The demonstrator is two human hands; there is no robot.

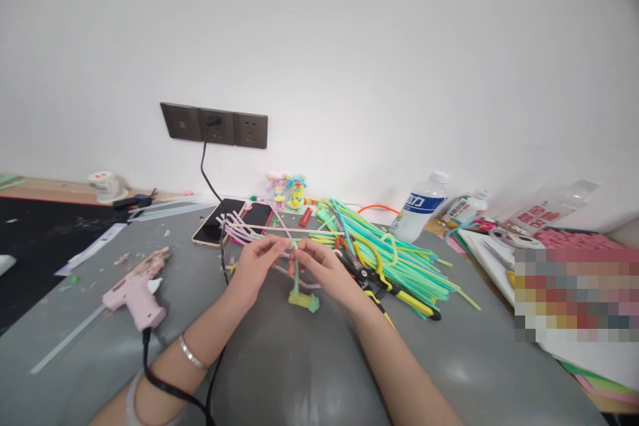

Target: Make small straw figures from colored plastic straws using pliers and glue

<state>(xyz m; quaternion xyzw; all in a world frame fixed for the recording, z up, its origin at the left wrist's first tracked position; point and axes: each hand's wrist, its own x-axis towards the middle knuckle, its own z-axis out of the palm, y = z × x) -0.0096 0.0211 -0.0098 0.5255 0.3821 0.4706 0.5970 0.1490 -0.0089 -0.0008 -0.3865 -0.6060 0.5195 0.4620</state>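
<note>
My left hand [258, 262] and my right hand [323, 267] meet over the middle of the table, fingertips pinched together on a pale green pipe cleaner [296, 279]. Its lower stretch hangs from my fingers down to a small yellow coiled piece [300, 300] with a green ruffled end. Whether that piece touches the table I cannot tell. Lilac pipe cleaners [239, 229] lie just behind my left hand. Beside my right wrist are pliers with yellow and black handles [407, 299], lying against a heap of green and yellow pipe cleaners [399, 259].
A pink glue gun [134, 289] lies at left, its black cord passing by my left forearm. Two phones [219, 221] rest near the wall socket [214, 125]. Two small pipe-cleaner figures [295, 193] stand at the back. A bottle [419, 206] and stacked paper [492, 279] are at right.
</note>
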